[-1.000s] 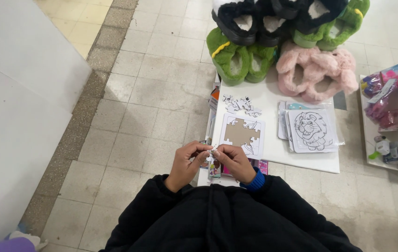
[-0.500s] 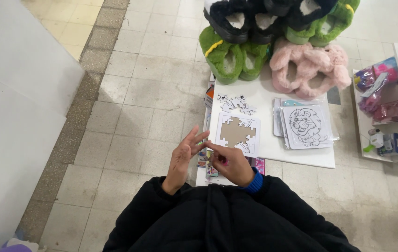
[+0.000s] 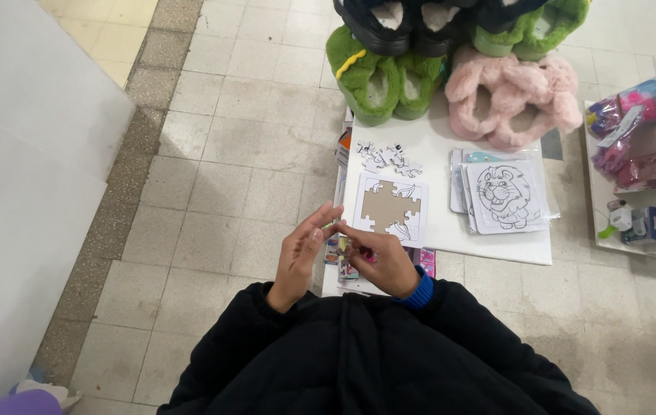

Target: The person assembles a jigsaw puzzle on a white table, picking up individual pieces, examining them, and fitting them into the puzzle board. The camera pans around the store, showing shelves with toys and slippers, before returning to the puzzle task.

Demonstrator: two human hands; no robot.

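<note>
Over the floor, my left hand (image 3: 299, 257) is open and my right hand (image 3: 380, 257) pinches something tiny, maybe a piece. I think it goes into the puzzle (image 3: 390, 207) just ahead, turned to fit.

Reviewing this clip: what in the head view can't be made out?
- Whatever the left hand and right hand pinch: hidden by the fingers, too small.
- Coloured packs under the hands: mostly covered.
- Dark slippers: cut off by the top edge.
- Shelf toys: cut by the right edge, blurred.
- Loose puzzle pieces: print too small to read.
</note>
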